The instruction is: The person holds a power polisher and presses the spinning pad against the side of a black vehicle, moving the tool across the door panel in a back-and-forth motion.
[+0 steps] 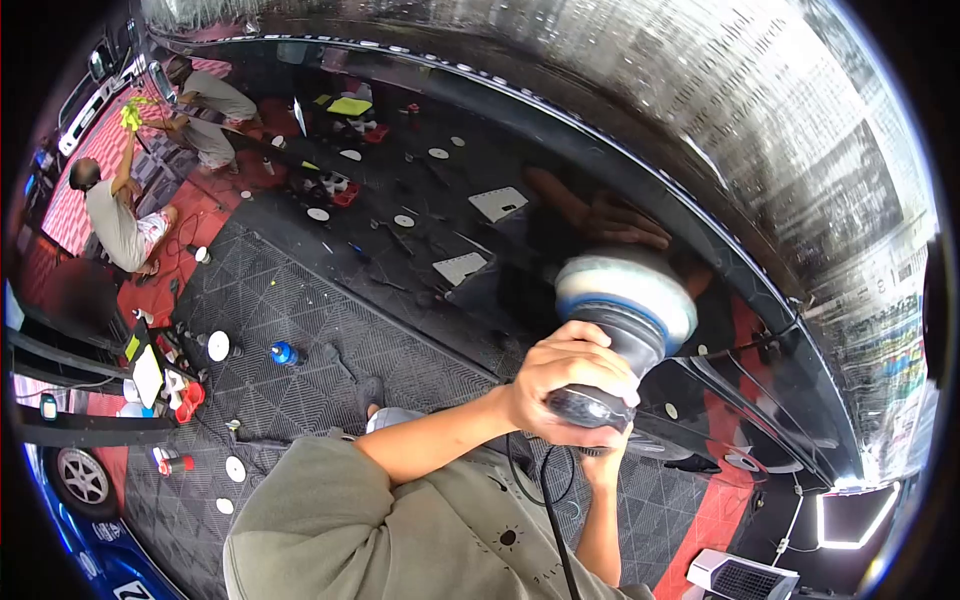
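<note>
A corded polisher (625, 345) with a pale foam pad (628, 285) is held in front of the glossy black car panel (420, 180). The pad appears to lie against the panel, which mirrors it and a hand. My left hand (570, 385) is closed over the polisher's black body, fingers wrapped round it. Below it, my right hand (605, 462) is closed at the handle's rear end; most of its fingers are hidden. A black cable (552, 500) hangs from the tool beside my shirt.
Newspaper and plastic film (760, 110) cover the upper car. A crouching person (120, 210) raises a yellow cloth (133, 112) at left. A blue container (285, 353), round white pads (219, 346) and a red tray (188, 402) sit on the floor. A blue car (95, 540) stands lower left.
</note>
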`<state>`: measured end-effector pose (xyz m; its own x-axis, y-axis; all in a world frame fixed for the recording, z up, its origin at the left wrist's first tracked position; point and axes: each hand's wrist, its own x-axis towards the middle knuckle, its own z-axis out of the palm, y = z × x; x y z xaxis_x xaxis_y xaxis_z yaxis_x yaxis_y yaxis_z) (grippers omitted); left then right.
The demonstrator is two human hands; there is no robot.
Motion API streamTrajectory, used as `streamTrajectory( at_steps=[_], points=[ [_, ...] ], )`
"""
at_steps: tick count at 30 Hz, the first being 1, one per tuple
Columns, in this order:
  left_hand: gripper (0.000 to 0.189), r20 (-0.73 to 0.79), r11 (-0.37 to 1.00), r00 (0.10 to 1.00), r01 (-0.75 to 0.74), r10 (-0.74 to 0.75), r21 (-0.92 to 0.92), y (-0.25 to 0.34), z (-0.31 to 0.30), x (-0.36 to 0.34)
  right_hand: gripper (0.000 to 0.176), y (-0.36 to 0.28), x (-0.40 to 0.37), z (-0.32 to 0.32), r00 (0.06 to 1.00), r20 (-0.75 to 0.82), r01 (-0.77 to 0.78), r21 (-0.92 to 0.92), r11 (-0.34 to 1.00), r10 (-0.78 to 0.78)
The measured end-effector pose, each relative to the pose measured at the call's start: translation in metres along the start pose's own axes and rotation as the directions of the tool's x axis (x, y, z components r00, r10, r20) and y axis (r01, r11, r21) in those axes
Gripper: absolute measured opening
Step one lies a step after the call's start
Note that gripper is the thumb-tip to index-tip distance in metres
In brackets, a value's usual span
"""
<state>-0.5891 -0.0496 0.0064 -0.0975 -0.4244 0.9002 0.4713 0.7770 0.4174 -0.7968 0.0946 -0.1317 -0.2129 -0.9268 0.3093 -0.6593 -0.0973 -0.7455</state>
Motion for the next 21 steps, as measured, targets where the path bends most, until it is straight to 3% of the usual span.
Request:
streamTrajectory(
  at_steps=[1,6,13,21],
  points=[
    [0.046,0.003,1.000,1.000,0.001,-0.001,-0.003,0.000,0.011,0.002,0.084,0.003,-0.002,-0.007,0.996,0.014,-0.089,0.097,0.991,0.088],
    [0.040,-0.005,1.000,1.000,-0.029,0.029,-0.010,-0.005,0.062,0.005,0.082,0.064,-0.030,-0.033,0.976,0.037,-0.212,0.349,0.913,0.213],
    [0.037,0.001,1.000,1.000,-0.008,0.008,-0.029,0.008,0.088,0.035,0.077,0.055,-0.036,-0.046,0.987,0.008,-0.162,0.159,0.974,0.163],
    [0.035,0.003,1.000,1.000,-0.001,0.001,-0.022,0.015,0.008,0.032,0.071,0.015,-0.019,0.007,0.996,-0.011,-0.084,0.116,0.990,0.086]
  ],
)
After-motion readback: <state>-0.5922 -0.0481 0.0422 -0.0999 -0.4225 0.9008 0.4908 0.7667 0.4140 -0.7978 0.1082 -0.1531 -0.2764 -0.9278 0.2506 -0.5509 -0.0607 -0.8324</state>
